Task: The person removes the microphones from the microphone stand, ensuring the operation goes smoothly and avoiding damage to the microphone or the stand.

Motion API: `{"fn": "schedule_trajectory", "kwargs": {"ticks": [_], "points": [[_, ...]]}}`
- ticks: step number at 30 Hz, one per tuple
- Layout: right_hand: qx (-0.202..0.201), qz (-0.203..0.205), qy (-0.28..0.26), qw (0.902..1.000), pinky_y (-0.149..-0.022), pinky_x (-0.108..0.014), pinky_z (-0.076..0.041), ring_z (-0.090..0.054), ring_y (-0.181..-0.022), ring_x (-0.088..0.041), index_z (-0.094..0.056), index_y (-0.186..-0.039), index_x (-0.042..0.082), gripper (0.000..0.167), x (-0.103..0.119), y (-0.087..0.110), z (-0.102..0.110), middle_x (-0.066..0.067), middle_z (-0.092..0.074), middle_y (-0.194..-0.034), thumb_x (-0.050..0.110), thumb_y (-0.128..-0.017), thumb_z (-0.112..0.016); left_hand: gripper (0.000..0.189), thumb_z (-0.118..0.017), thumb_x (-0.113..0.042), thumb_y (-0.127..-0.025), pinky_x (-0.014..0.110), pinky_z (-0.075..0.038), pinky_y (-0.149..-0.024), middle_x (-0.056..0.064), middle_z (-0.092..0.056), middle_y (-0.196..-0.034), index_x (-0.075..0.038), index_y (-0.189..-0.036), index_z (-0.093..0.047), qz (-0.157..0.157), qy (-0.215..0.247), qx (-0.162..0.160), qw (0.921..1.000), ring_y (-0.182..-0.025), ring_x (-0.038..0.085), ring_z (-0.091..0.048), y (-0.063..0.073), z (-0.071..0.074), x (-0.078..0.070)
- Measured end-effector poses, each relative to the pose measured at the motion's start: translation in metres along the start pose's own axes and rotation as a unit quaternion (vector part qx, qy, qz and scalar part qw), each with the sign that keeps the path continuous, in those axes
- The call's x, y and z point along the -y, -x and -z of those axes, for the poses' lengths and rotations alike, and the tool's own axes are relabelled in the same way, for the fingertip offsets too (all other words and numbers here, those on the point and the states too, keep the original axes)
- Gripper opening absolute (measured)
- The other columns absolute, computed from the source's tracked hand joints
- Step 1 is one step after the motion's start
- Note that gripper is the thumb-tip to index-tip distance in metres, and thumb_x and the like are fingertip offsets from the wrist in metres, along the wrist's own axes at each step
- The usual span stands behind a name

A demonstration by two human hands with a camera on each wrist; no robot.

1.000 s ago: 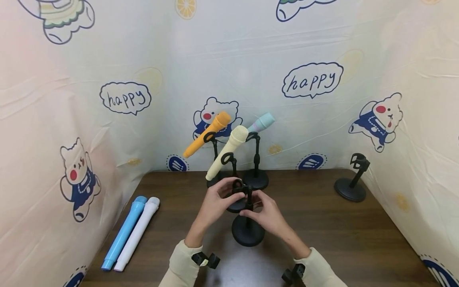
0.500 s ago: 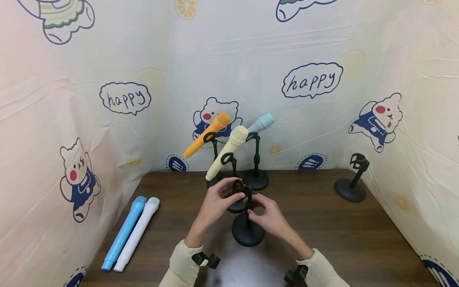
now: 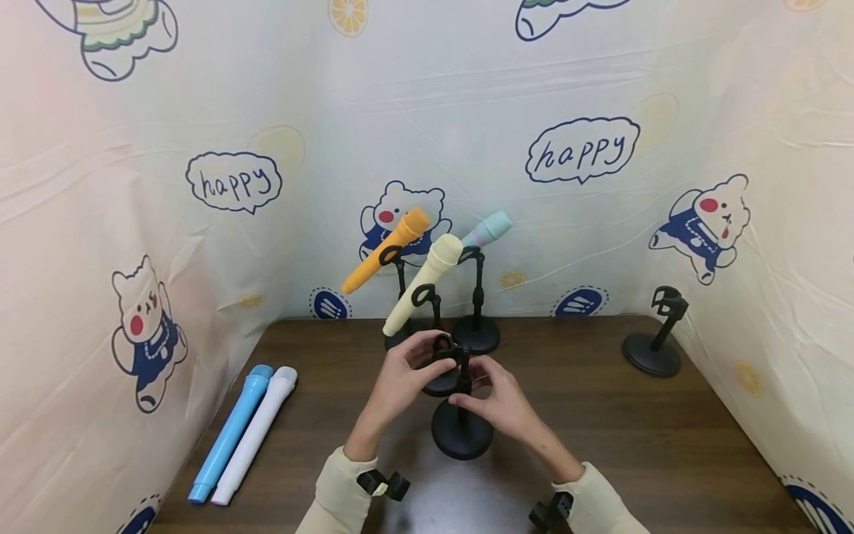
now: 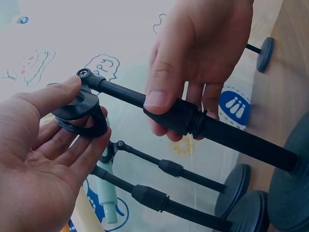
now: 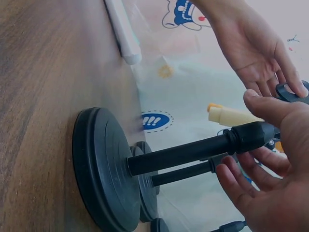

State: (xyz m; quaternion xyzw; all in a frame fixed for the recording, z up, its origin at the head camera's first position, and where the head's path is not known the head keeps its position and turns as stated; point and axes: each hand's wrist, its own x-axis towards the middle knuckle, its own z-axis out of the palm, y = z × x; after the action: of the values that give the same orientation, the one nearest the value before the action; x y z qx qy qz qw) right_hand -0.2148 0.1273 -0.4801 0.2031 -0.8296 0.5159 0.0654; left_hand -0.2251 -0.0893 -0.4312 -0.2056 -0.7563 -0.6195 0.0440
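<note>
A black microphone stand [image 3: 462, 436] stands upright on the table in front of me. My left hand [image 3: 399, 380] pinches the clip [image 4: 77, 110] at its top between thumb and fingers. My right hand [image 3: 499, 397] holds the collar [image 4: 176, 117] midway up the pole, thumb on one side and fingers on the other. In the right wrist view the round base [image 5: 104, 169] sits flat on the wood. Just behind it, a cream microphone [image 3: 422, 288] leans in another stand's clip. Part of the held pole is hidden by my fingers in the head view.
An orange microphone [image 3: 385, 251] and a pale turquoise microphone [image 3: 488, 228] rest in stands at the back. One more stand [image 3: 654, 350], with a bare clip, is at the far right. A blue microphone [image 3: 232, 434] and a white microphone [image 3: 256, 437] lie at the left.
My right thumb has shifted to the right around the collar, then back left. My left hand stays at the clip, and the stand has kept its place.
</note>
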Motion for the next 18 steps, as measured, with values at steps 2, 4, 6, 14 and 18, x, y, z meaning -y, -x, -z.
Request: {"fn": "schedule_trajectory", "kwargs": {"ticks": [2,4,6,14,18], "points": [[-0.008,-0.021,0.007,0.9997,-0.092,-0.04,-0.063,-0.069,-0.101,-0.016,-0.065,-0.125,0.012,0.052,0.0015,-0.0009,-0.0005,-0.004,-0.07,-0.116,0.021,-0.083,-0.094,0.041,-0.083,-0.019,-0.095,0.053,-0.053,-0.114,0.008,-0.073,-0.13,-0.017,-0.134,-0.07,0.0,-0.001,-0.001,1.0,-0.123,0.027,-0.071,-0.0001,-0.0002,0.0],[-0.016,-0.035,0.013,0.9992,-0.09,-0.038,-0.063,-0.068,-0.096,-0.014,-0.065,-0.12,0.014,0.05,0.0021,-0.0018,-0.0011,-0.002,-0.069,-0.11,0.021,-0.082,-0.095,0.041,-0.083,-0.019,-0.095,0.052,-0.053,-0.114,0.008,-0.073,-0.13,-0.017,-0.134,-0.07,0.0,-0.001,-0.001,1.0,-0.123,0.027,-0.071,0.0,-0.0004,-0.0001],[-0.025,-0.035,0.021,0.9988,-0.086,-0.038,-0.063,-0.067,-0.092,-0.011,-0.065,-0.115,0.013,0.045,0.0021,-0.0022,-0.0016,-0.001,-0.068,-0.105,0.019,-0.082,-0.095,0.041,-0.083,-0.019,-0.095,0.052,-0.053,-0.114,0.008,-0.073,-0.13,-0.017,-0.134,-0.07,0.0,0.0,-0.001,1.0,-0.123,0.026,-0.07,0.0001,-0.0006,-0.0003],[0.012,0.026,0.001,0.9996,-0.092,-0.036,-0.062,-0.071,-0.098,-0.015,-0.069,-0.122,0.008,0.033,0.0003,-0.0001,0.001,-0.003,-0.074,-0.112,-0.002,-0.091,-0.077,0.042,-0.083,-0.02,-0.095,0.051,-0.053,-0.114,0.007,-0.074,-0.129,-0.017,-0.135,-0.07,0.004,0.006,0.001,1.0,-0.123,0.024,-0.07,0.0001,-0.0009,-0.0003],[0.031,0.039,-0.022,0.9985,-0.094,-0.032,-0.06,-0.071,-0.104,-0.021,-0.07,-0.127,0.006,0.036,-0.0003,0.0014,0.0025,-0.012,-0.074,-0.121,-0.006,-0.093,-0.071,0.042,-0.083,-0.02,-0.095,0.051,-0.053,-0.114,0.007,-0.074,-0.129,-0.017,-0.135,-0.069,0.005,0.007,0.003,1.0,-0.123,0.024,-0.07,-0.0001,-0.0011,-0.0004]]}}
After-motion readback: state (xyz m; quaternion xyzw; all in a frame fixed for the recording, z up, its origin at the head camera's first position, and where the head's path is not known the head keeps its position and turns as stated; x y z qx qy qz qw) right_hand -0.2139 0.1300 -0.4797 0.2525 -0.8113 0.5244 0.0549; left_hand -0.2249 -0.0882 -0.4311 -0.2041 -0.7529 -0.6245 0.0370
